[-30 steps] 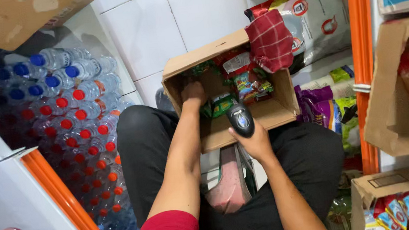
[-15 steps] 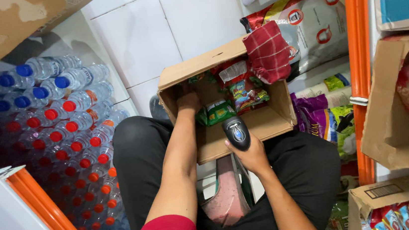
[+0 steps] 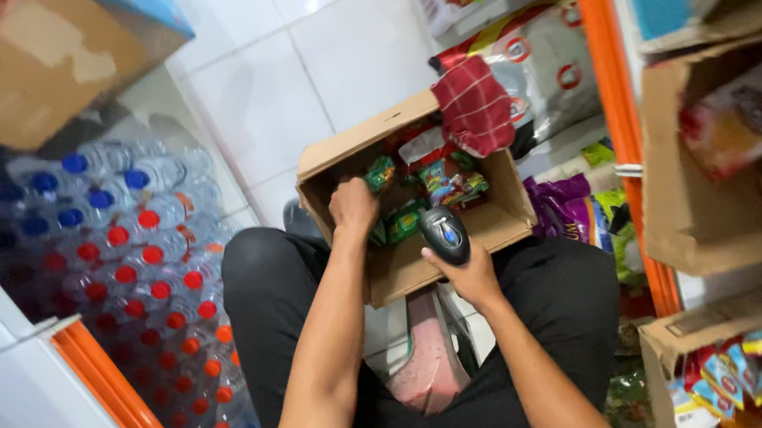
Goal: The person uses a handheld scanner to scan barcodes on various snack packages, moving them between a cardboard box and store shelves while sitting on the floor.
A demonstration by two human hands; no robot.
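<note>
We sit in a narrow shop aisle on a white tiled floor (image 3: 295,92), orange shelf posts on either side of us. Our right hand (image 3: 471,275) has its fingers wrapped around a black scanner (image 3: 444,234), held against the near wall of the box (image 3: 423,266). The scanner's long axis runs roughly toward and away from us, its head tipped up and forward toward the inside of the box. The box rests on our lap in black trousers (image 3: 267,290), open at the top, its long axis slanting from near left to far right. Our left hand (image 3: 352,206) is curled inside it at the left end; whether the fingers grip a packet, we cannot tell. Green and red snack packets (image 3: 438,176) fill the far half, and a red checked cloth (image 3: 475,107) hangs over the far right corner.

Room is tight: stacked water bottles (image 3: 134,256) crowd our left knee, sacks (image 3: 544,68) and cartons (image 3: 725,209) press close on the right. Only the tiles beyond the box lie open.
</note>
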